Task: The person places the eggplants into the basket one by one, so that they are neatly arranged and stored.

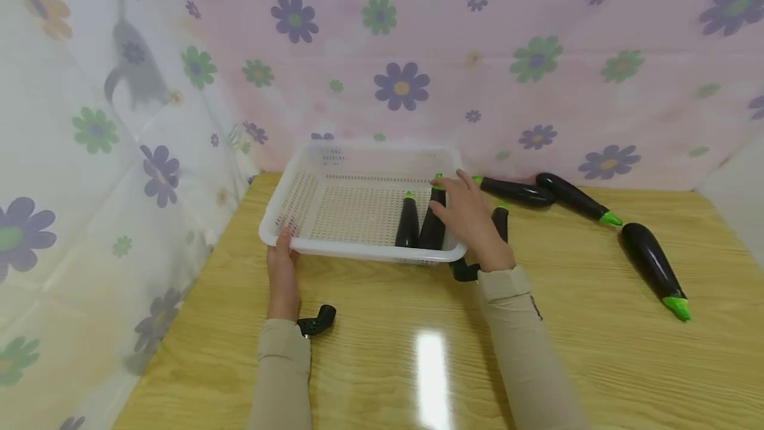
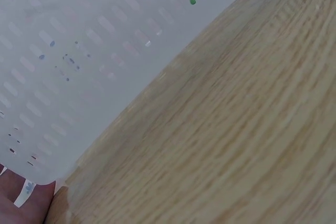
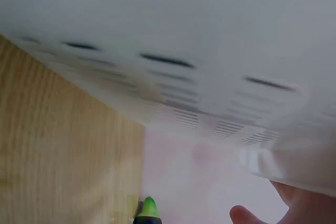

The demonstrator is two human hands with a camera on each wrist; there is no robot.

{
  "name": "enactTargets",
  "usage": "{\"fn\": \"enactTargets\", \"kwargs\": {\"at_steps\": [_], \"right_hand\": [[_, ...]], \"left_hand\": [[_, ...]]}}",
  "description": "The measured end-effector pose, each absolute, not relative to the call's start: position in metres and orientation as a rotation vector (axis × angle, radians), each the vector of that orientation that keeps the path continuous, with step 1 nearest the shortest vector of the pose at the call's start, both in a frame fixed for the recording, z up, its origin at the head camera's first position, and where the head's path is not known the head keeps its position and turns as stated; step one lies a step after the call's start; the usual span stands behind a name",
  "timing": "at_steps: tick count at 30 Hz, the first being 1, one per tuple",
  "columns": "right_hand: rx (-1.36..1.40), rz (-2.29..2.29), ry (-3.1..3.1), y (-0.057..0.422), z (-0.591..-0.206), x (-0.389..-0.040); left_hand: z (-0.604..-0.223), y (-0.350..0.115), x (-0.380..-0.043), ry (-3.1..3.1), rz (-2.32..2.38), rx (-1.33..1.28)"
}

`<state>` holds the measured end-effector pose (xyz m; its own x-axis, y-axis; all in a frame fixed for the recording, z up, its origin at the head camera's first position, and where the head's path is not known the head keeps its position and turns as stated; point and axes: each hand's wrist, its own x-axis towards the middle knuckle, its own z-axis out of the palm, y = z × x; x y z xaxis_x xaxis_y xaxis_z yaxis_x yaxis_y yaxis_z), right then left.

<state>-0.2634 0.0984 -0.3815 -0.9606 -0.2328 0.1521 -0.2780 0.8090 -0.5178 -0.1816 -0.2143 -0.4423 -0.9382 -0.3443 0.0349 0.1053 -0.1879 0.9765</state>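
A white perforated plastic basket (image 1: 352,251) is in the middle of the head view. My left hand (image 1: 283,277) grips its front left corner, thumb over the rim and the other fingers beneath. Inside, at the right end, lie two toy-like dark eggplants with green tips: a shorter eggplant (image 1: 408,223) and a longer eggplant (image 1: 432,227). Over the right rim reaches my right hand (image 1: 474,214), its fingers spread apart around the longer eggplant's green end. Another eggplant (image 1: 501,223) is partly hidden behind that hand, outside the basket.
Along the wooden table (image 1: 382,357), right of the basket, lie an eggplant (image 1: 519,192), a second eggplant (image 1: 573,196) close to it and a third eggplant (image 1: 650,264) nearer the right edge. A flowered cloth (image 1: 430,38) hangs behind and at the left.
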Motion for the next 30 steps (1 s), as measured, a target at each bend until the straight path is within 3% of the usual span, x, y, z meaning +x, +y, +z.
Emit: {"fn": "enactTargets", "kwargs": {"at_steps": [16,30], "right_hand": [[0.534,0.605,-2.911,0.0994,-0.378,-0.2715],[0.55,0.662,-2.924,0.1018,-0.3831,-0.2732]], "left_hand": [[-0.445,-0.213,-0.184,-1.766,-2.172,0.192],[-0.4456,-0.2132,-0.1843,-1.742,-2.18,0.2]]}}
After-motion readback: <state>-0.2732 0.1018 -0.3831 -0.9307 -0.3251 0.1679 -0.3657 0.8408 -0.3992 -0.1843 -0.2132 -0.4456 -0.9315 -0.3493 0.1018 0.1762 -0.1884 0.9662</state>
